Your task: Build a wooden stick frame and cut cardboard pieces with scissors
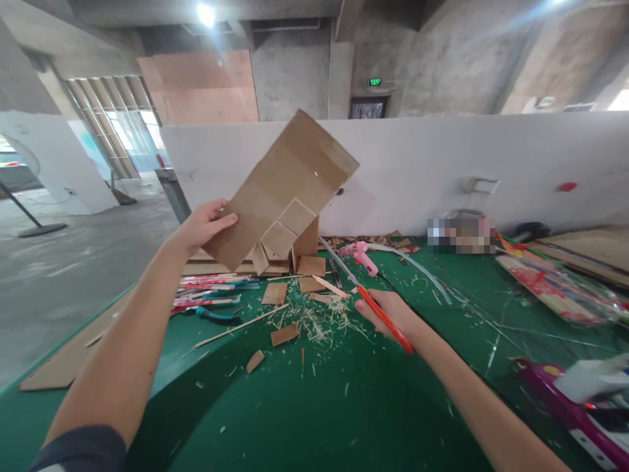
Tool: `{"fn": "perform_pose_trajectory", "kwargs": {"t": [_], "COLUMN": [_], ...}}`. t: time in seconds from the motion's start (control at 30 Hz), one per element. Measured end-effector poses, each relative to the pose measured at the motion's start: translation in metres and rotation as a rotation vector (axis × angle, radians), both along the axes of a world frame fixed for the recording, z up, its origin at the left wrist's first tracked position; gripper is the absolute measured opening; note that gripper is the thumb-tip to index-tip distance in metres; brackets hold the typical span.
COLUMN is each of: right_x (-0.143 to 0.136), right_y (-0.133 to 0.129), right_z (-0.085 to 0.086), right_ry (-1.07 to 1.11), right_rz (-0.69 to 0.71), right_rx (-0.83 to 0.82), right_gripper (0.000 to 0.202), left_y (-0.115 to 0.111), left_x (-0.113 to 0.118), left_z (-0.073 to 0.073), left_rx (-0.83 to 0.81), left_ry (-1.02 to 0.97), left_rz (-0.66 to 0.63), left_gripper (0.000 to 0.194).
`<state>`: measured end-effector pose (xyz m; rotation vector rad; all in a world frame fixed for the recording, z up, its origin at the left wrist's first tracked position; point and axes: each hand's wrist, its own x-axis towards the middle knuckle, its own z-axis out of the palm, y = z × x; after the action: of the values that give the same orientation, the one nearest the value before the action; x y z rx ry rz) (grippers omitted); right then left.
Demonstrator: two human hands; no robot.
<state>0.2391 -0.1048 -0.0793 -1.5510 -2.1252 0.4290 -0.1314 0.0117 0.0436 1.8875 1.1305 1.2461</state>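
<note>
Raised above the table's back left, a brown cardboard sheet (295, 167) is tilted, its left lower corner pinched between the thumb and fingers of my left hand (209, 226). Small cardboard squares (279, 238) lie against its lower edge; whether they are attached is unclear. My right hand (388, 311) is closed on a tool with an orange handle (386, 319) and a long thin grey shaft (339, 261) pointing up and left, below the sheet. Wood shavings (317, 321) and small cardboard pieces (285, 334) are scattered on the green table between my hands.
A pink glue gun (361, 256) lies behind my right hand. Teal-handled pliers (219, 316) and wrapped sticks (206, 282) are at the left. On the right are plastic-wrapped packs (545, 288) and a purple object (565, 406). A white low wall (393, 170) stands behind the table.
</note>
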Motion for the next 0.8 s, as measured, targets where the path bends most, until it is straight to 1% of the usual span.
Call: {"fn": "perform_pose_trajectory", "kwargs": {"t": [0.07,0.13,0.2,0.3,0.43,0.6,0.7,0.8], "right_x": [0.001,0.002,0.002,0.002,0.000,0.002,0.005,0.006], "right_y": [0.002,0.004,0.003,0.002,0.000,0.001,0.002,0.001], "right_z": [-0.004,-0.007,-0.007,-0.004,0.000,-0.001,-0.002,-0.001], "right_ry": [0.038,0.062,0.077,0.082,0.080,0.086,0.128,0.144], "right_rz": [-0.004,0.002,0.008,0.019,0.023,0.012,-0.004,0.015], "right_rx": [0.016,0.015,0.001,-0.018,-0.037,-0.049,-0.061,-0.081], "right_gripper": [0.035,0.034,0.035,0.035,0.035,0.038,0.039,0.039], "left_y": [0.000,-0.001,-0.001,0.000,0.002,0.003,0.001,-0.002], "left_x": [-0.001,0.003,0.007,0.008,0.003,-0.002,0.001,0.008], "left_z": [0.000,0.000,-0.002,-0.002,-0.001,0.000,-0.001,-0.001], "left_rx": [-0.082,-0.153,-0.190,-0.191,-0.166,-0.152,-0.136,-0.124], "left_ry": [0.045,0.068,0.071,0.059,0.071,0.076,0.066,0.116], "left_rz": [-0.027,-0.080,-0.117,-0.113,-0.076,-0.024,-0.038,-0.072], "left_gripper": [0.040,0.038,0.038,0.035,0.032,0.032,0.031,0.029]}}
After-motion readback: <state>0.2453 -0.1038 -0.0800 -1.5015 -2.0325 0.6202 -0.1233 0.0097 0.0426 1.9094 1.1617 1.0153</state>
